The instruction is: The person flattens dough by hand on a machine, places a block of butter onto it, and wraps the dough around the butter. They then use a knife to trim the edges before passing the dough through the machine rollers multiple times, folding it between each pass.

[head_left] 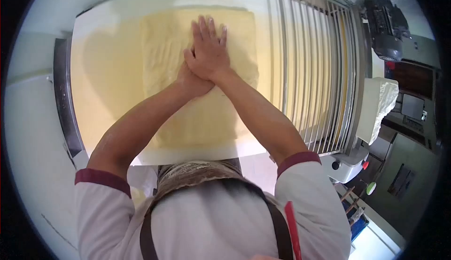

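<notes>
Dough [202,114] slab lies flat on belt [108,86], long axis running away from body; right hand [209,53] open, stacked on left hand [190,82], both pressing its far half.

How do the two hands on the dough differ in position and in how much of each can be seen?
The right hand lies on top, fully visible, fingers spread flat and pointing away from the person. The left hand lies underneath it, mostly covered, so only its wrist side shows. The right forearm comes in from the right, the left forearm from the left, and they cross at the wrists. Both hands are bare and press on the same yellow dough sheet.
</notes>
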`<state>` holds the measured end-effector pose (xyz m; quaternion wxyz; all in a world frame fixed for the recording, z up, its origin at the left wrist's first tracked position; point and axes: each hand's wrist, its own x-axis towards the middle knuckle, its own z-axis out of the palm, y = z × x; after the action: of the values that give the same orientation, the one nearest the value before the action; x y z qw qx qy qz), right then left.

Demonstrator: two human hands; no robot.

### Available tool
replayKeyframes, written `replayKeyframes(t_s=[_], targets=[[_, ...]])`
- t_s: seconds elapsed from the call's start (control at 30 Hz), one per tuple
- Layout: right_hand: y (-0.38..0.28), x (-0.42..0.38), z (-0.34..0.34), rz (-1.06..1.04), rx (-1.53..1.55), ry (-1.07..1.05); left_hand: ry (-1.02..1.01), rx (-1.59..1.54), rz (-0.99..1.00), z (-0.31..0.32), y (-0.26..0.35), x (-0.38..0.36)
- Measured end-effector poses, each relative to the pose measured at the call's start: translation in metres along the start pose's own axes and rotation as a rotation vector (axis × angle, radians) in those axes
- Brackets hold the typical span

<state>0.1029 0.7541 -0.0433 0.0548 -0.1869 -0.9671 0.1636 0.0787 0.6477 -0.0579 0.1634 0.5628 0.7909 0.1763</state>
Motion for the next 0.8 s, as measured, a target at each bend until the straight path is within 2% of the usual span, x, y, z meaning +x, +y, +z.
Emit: replayKeyframes(t_s=[0.03, 0.1, 0.13, 0.2, 0.23, 0.3, 0.33, 0.4, 0.5, 0.53, 0.63, 0.67, 0.77, 0.8], targets=[[0.002, 0.003, -0.004, 0.009, 0.052, 0.008, -0.049, -0.074, -0.018, -0.010, 0.000, 0.013], [0.011, 0.002, -0.004, 0.054, 0.157, -0.001, 0.082, -0.019, 0.125, -0.001, 0.003, 0.029], [0.027, 0.001, -0.012, 0.048, 0.089, 0.040, 0.132, 0.005, 0.183, 0.007, 0.005, 0.034], [0.062, -0.008, -0.029, 0.025, -0.013, 0.065, 0.109, -0.026, 0.120, 0.008, 0.042, 0.052], [0.074, -0.014, -0.038, 0.084, -0.029, -0.042, 0.092, -0.041, 0.082, 0.012, 0.055, 0.065], [0.088, -0.011, -0.021, 0.137, 0.015, 0.093, 0.109, 0.163, 0.177, 0.023, 0.048, 0.092], [0.087, -0.015, -0.011, 0.143, 0.031, 0.088, 0.103, 0.268, 0.229, 0.027, 0.048, 0.083], [0.093, -0.010, -0.016, 0.133, 0.006, 0.149, 0.105, 0.222, 0.247, 0.026, 0.055, 0.064], [0.092, -0.020, -0.026, 0.053, 0.016, 0.011, 0.191, 0.186, 0.310, 0.019, 0.055, 0.072], [0.087, -0.033, -0.035, -0.010, 0.096, -0.027, 0.185, 0.155, 0.304, 0.023, 0.055, 0.066], [0.075, -0.080, -0.025, -0.100, 0.071, -0.060, 0.198, -0.037, 0.144, 0.047, 0.083, 0.034], [0.072, -0.077, -0.022, -0.058, 0.028, -0.005, 0.174, -0.104, 0.115, 0.053, 0.089, 0.028], [0.076, -0.075, -0.023, -0.070, 0.031, 0.020, -0.031, 0.169, 0.072, 0.036, 0.094, 0.031], [0.076, -0.076, -0.023, -0.091, 0.034, 0.019, 0.015, 0.157, 0.087, 0.030, 0.100, 0.027]])
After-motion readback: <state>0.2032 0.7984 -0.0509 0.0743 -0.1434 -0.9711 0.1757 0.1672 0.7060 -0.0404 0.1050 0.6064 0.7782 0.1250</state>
